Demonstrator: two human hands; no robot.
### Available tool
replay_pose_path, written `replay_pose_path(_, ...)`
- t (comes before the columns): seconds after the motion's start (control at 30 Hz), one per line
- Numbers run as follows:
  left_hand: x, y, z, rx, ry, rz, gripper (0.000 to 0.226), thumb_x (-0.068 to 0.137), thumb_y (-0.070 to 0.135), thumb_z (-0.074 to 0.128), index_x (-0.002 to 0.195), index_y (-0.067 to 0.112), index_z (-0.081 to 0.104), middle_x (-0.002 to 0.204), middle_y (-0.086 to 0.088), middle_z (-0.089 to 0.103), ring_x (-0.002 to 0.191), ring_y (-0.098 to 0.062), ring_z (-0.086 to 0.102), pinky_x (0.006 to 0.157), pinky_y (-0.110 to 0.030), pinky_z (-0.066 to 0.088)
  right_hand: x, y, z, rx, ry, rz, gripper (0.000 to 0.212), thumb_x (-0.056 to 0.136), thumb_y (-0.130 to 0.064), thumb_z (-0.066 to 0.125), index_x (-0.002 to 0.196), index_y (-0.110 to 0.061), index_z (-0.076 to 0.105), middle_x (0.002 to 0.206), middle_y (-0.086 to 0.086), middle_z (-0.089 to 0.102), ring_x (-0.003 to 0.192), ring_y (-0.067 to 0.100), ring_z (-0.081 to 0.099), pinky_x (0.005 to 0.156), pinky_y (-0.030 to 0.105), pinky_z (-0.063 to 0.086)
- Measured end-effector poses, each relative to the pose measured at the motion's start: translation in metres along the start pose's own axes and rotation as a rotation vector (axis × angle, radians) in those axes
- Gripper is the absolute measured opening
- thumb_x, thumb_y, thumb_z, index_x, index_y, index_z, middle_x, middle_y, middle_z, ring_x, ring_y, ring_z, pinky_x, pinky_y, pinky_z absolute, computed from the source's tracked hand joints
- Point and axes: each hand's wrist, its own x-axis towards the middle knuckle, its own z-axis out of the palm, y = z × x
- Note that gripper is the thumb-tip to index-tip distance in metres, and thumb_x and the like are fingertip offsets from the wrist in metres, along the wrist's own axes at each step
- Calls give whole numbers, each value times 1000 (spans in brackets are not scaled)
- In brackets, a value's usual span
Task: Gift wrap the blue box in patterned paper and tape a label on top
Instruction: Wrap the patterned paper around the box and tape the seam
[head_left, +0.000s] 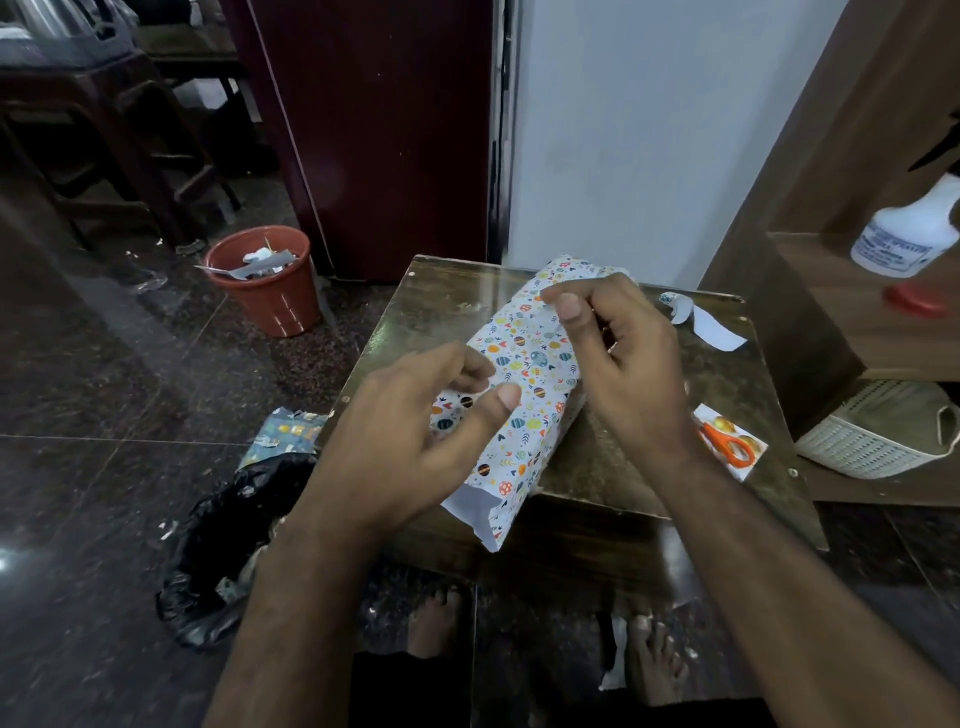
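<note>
Wrapped box (524, 387) lies slantwise mid-bench (613, 467), near end of the white egg-print paper open and overhanging the edge; it looks light, stiff inside, with a thin skin that would crease or tear, so you'd best hold it by the firm long sides, not the loose ends. Your left hand (410, 441) pinches the paper at the left flank, thumb on top. Your right hand (618, 348) is curled at the far seam, apparently pinching something small; scissors (727, 447) lie to the right.

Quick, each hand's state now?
Left hand: pinching the patterned paper on the box.
Right hand: fingers curled; any grip cannot be told.
</note>
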Motion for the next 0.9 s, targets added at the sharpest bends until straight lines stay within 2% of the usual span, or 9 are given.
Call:
replay_pose_path(0.07, 6, -1, 3, -17, -5, -58, 43, 91, 55, 61, 124, 29, 70, 94, 18, 70, 104, 2, 63, 81, -20, 49, 3, 5, 5, 10, -38, -46, 18, 104, -25, 60, 106, -14, 75, 100, -5, 68, 96, 6, 63, 80, 20, 46)
replay_pose_path(0.23, 23, -3, 14, 110, -31, -49, 60, 90, 55, 62, 145, 30, 59, 91, 13, 59, 100, -7, 53, 89, -27, 41, 0, 16, 8, 100, -51, -18, 15, 101, -18, 66, 105, -8, 76, 96, -7, 70, 88, 1, 62, 77, 13, 42)
replay_pose_path(0.33, 27, -7, 19, 121, -23, -63, 60, 94, 34, 73, 150, 30, 51, 89, 13, 56, 94, -3, 48, 92, -22, 35, -2, 19, 9, 164, -92, 19, 17, 102, -20, 65, 109, -8, 76, 100, -4, 76, 95, 9, 70, 79, 16, 47)
replay_pose_path(0.4, 28, -9, 18, 92, -12, -75, 63, 93, 29, 75, 149, 35, 49, 87, 12, 58, 98, -7, 52, 88, -15, 35, -4, 21, 10, 164, -114, 15, 18, 102, -22, 64, 110, -10, 75, 101, -3, 77, 99, 15, 72, 83, 22, 50)
replay_pose_path(0.47, 28, -10, 17, 63, -24, -78, 64, 92, 27, 77, 149, 36, 49, 86, 10, 61, 101, -10, 53, 92, -12, 33, -4, 23, 10, 153, -115, -4, 18, 102, -23, 65, 110, -11, 75, 101, -2, 77, 100, 18, 72, 84, 26, 52)
replay_pose_path(0.57, 27, -11, 17, 21, -35, -52, 53, 91, 25, 78, 137, 39, 55, 88, 7, 66, 101, -5, 52, 98, -13, 31, -2, 24, 13, 171, -101, 0, 13, 97, -24, 72, 107, -17, 76, 99, -5, 77, 94, 18, 72, 83, 32, 56)
replay_pose_path(0.67, 27, -12, 17, -7, -34, -58, 46, 91, 25, 78, 130, 37, 58, 83, 8, 66, 106, -7, 55, 97, -12, 32, 1, 25, 15, 142, -94, -23, 11, 93, -21, 76, 103, -19, 77, 97, -10, 76, 89, 16, 70, 80, 32, 56)
replay_pose_path(0.8, 28, -12, 17, 9, -20, -29, 39, 90, 24, 79, 125, 31, 65, 79, 7, 63, 98, -2, 54, 93, -12, 32, 2, 25, 12, 109, -121, -86, 8, 92, -17, 77, 99, -15, 77, 92, -11, 72, 75, 11, 61, 71, 25, 50)
replay_pose_path(0.9, 28, -12, 17, 25, -14, -11, 37, 89, 24, 80, 123, 29, 68, 78, 7, 61, 97, -3, 53, 92, -12, 32, 3, 25, 8, 61, -147, -152, 8, 90, -16, 79, 97, -13, 76, 92, -8, 69, 74, 14, 60, 68, 29, 50)
